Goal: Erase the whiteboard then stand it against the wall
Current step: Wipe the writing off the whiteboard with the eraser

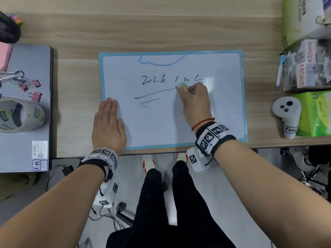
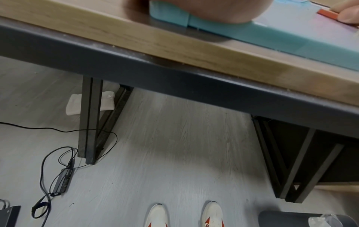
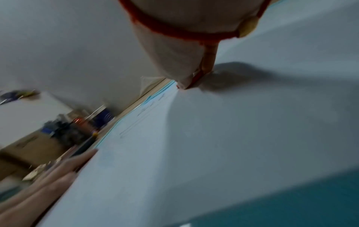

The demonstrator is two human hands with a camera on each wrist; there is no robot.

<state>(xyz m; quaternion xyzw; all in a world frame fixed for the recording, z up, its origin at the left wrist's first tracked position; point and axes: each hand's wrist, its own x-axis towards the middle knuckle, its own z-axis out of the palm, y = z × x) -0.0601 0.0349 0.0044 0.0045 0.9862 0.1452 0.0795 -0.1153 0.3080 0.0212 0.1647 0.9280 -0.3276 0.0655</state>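
Note:
A whiteboard (image 1: 161, 122) with a light-blue frame lies flat on the wooden desk, black writing and two strokes across its upper middle. My left hand (image 1: 109, 120) lies flat with straight fingers on the board's left edge, pressing it down; the left wrist view shows the palm on the frame corner (image 2: 174, 16). My right hand (image 1: 194, 99) grips a small eraser (image 1: 181, 87) and presses it on the board at the right end of the long stroke. In the blurred right wrist view the eraser (image 3: 196, 79) touches the whiteboard (image 3: 213, 145).
A grey laptop (image 1: 26, 113) at the left carries binder clips (image 1: 30, 88) and a tape roll (image 1: 19, 115). Boxes (image 1: 304, 65), a marker (image 1: 279, 70) and a white controller (image 1: 287, 113) crowd the right. The board's near edge sits at the desk's front edge (image 2: 174, 49).

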